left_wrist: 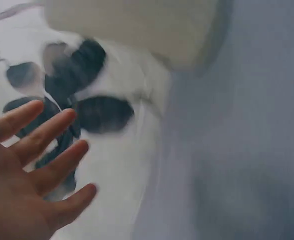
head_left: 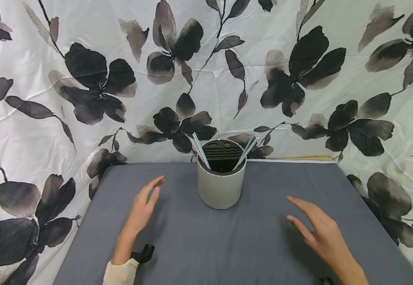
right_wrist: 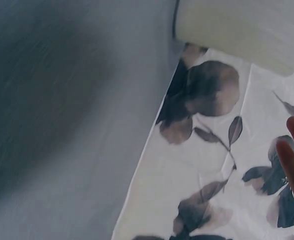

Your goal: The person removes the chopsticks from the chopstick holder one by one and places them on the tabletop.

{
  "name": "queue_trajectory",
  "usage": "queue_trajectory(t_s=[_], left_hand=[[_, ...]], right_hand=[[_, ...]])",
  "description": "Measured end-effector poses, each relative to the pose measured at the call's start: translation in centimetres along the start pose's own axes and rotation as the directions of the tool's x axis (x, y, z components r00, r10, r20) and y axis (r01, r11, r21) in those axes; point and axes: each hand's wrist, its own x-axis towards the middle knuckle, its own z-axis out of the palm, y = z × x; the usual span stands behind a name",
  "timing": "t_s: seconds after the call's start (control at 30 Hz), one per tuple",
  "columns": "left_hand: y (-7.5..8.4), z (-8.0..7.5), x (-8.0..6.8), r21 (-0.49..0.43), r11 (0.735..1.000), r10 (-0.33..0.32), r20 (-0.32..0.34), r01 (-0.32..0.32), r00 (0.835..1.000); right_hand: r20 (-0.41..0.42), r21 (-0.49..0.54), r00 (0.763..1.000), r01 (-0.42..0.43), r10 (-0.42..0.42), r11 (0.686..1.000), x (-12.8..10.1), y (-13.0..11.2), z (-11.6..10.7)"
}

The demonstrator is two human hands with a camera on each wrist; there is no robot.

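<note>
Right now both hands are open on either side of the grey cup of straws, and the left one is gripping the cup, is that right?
Not quite. The head view shows the left hand open and apart from the cup, gripping nothing. The right hand is open too, and the straws stand in the cup.

A pale grey holder (head_left: 221,188) stands on a dark grey tablecloth (head_left: 235,245), with white black-flowered fabric (head_left: 85,79) at twelve o'clock.

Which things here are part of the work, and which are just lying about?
In the work: grey holder with straws; left hand and right hand, both empty, either side of it.
Just there: grey table cover; floral backdrop.
</note>
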Motion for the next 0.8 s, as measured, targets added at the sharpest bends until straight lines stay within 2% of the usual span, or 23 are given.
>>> queue_trajectory(t_s=[0.03, 0.1, 0.17, 0.37, 0.6, 0.7, 0.8], left_hand=[[0.2, 0.1, 0.4, -0.094, 0.995, -0.018, 0.019, 0.020, 1.000], [0.7, 0.3, 1.3, -0.251, 0.966, -0.048, 0.059, 0.061, 0.997], [1.1, 0.5, 2.1, -0.344, 0.935, -0.060, 0.090, 0.087, 0.994], [2.0, 1.2, 4.5, -0.406, 0.899, -0.109, 0.154, 0.164, 0.982], [3.4, 2.1, 7.4, -0.430, 0.853, -0.208, 0.237, 0.295, 0.949], [4.2, 2.7, 8.5, -0.451, 0.823, -0.254, 0.252, 0.346, 0.934], [5.0, 3.4, 9.5, -0.498, 0.775, -0.290, 0.267, 0.389, 0.919]], right_hand=[[0.008, 0.034, 1.000, -0.021, 0.021, 0.999, 0.2, -0.1, 0.2], [0.008, 0.111, 0.999, -0.053, 0.053, 0.992, 0.6, -0.2, 0.5], [0.003, 0.180, 0.997, -0.074, 0.074, 0.981, 1.1, -0.3, 0.9], [-0.020, 0.296, 0.993, -0.105, 0.117, 0.949, 2.8, -0.7, 2.1], [-0.004, 0.408, 0.984, -0.162, 0.179, 0.899, 5.3, -1.3, 3.1], [0.002, 0.459, 0.977, -0.190, 0.212, 0.868, 6.3, -1.4, 3.4], [0.011, 0.495, 0.971, -0.213, 0.239, 0.842, 7.3, -1.2, 3.7]])
